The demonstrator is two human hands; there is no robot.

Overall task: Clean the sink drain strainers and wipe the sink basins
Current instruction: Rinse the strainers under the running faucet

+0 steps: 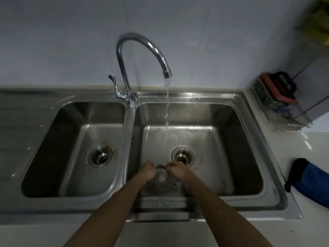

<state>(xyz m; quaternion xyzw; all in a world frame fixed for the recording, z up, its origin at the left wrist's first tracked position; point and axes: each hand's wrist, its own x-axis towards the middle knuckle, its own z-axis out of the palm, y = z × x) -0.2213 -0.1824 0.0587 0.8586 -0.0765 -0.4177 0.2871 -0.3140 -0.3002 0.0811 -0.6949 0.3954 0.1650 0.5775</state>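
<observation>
Evidently early: the left hand (147,171) and right hand (175,172) each have a closed grip on the drain strainer (160,175), held over the right basin (235,139) beside its open drain (183,155), with the faucet (142,40) running. Specks dot the right basin, and the left basin (71,157) looks unwiped.

**Head view, the only camera.** A wide-angle lens worn on the person's head stands in front of the faucet (122,68) and above it. It faces forward and steeply down, toward the wall (71,41) behind the faucet. The left basin (58,139) lies left of the faucet and the right basin (236,148) lies under its spout. The range is close: both forearms enter from the lower edge. The left hand (146,169) and right hand (175,171) hold a strainer (160,172) in front of the faucet. The bench (311,139) edges bow toward the frame border, and a wire rack (274,111) sits far right of the faucet.
</observation>
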